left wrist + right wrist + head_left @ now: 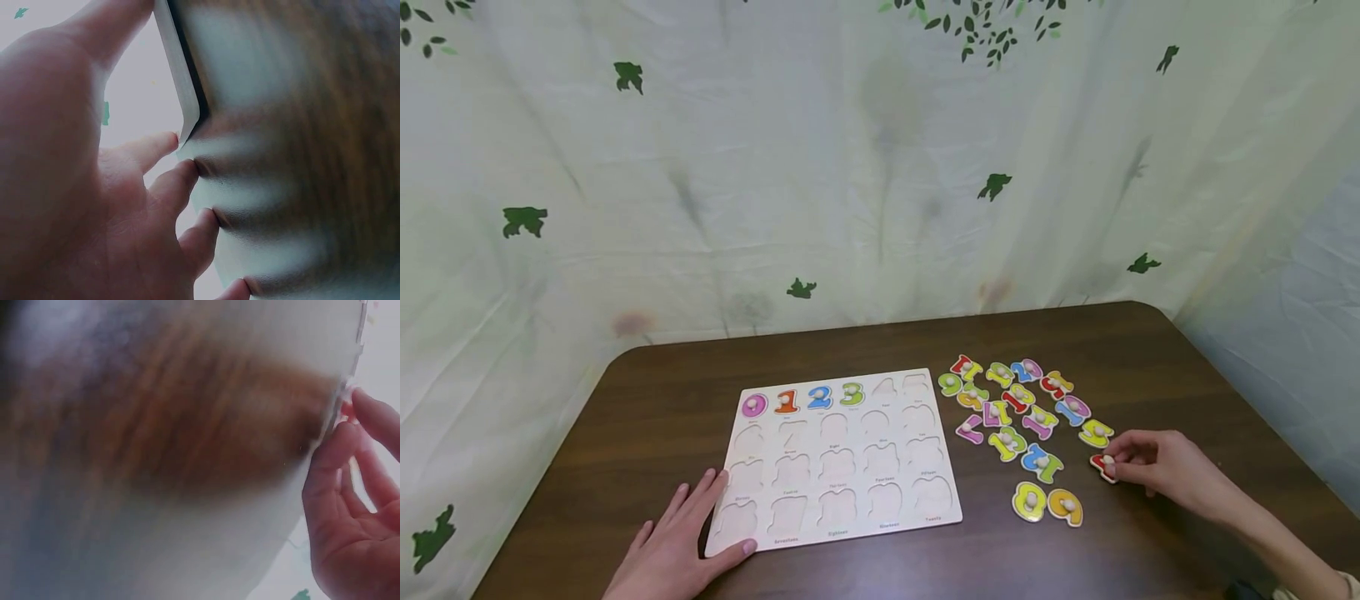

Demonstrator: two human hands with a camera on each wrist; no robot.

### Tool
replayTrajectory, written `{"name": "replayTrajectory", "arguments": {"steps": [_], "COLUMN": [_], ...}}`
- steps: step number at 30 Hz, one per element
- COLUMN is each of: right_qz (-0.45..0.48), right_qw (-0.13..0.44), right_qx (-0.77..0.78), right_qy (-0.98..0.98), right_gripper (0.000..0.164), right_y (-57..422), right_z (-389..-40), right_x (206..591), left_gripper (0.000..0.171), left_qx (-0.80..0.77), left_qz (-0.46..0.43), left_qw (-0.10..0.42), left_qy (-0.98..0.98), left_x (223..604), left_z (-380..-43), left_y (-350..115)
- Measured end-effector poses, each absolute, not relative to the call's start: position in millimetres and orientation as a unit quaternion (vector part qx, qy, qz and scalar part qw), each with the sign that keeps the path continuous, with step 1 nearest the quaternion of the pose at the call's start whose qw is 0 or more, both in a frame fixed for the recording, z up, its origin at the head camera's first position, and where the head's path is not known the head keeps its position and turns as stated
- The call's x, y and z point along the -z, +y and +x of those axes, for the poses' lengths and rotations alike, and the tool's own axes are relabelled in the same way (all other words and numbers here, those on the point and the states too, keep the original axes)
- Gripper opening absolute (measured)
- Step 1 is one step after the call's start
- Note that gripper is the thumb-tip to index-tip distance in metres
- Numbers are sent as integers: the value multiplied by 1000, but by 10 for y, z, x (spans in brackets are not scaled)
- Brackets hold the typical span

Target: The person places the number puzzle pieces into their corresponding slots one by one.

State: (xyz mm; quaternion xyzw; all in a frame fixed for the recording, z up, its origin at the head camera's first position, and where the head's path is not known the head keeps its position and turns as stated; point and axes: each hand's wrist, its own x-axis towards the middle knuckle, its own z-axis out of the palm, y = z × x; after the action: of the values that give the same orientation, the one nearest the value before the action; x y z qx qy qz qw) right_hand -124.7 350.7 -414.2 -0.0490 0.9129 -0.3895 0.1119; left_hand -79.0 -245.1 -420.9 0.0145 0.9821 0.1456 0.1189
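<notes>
The right hand point(1176, 471) has its fingers drawn in to a narrow pinch, thumb and index meeting at the knob of a red number piece point(1101, 468), which looks like a 4 though the fingertips partly cover it. That piece is at the right of the loose numbers, just below the yellow 5 point(1096, 433); whether it touches the dark wooden surface point(1120, 558) is unclear.

The left hand point(673, 533) is spread flat, fingers nearly straight and slightly apart, the thumb well out to the side. It grips nothing: the index fingertip meets the left edge of the white number puzzle board point(861, 454), and the thumb lies along its near-left corner.
</notes>
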Motion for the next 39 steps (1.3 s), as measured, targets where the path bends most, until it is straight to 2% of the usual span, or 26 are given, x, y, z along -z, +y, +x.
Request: {"name": "replayTrajectory", "arguments": {"steps": [9, 16, 27, 39], "right_qz": [-29, -75, -128, -173], "right_qw": [56, 17, 30, 34], "right_qx": [365, 402, 466, 462], "right_qy": [929, 912, 875, 869], "right_gripper": [32, 27, 20, 13], "right_y": [3289, 3034, 2564, 1990], "right_z": [-1343, -1456, -1750, -2164], "right_x": [3958, 3847, 3773, 3769], "left_gripper": [114, 117, 115, 113], "left_qx": [-148, -152, -152, -156], "left_qz": [12, -1, 2, 6], "left_qw": [117, 133, 120, 108], "left_qy": [982, 979, 981, 982], "left_x": [4220, 4216, 4194, 4194], "left_z": [-779, -795, -777, -773], "left_y": [-2478, -2468, -2441, -2425]}}
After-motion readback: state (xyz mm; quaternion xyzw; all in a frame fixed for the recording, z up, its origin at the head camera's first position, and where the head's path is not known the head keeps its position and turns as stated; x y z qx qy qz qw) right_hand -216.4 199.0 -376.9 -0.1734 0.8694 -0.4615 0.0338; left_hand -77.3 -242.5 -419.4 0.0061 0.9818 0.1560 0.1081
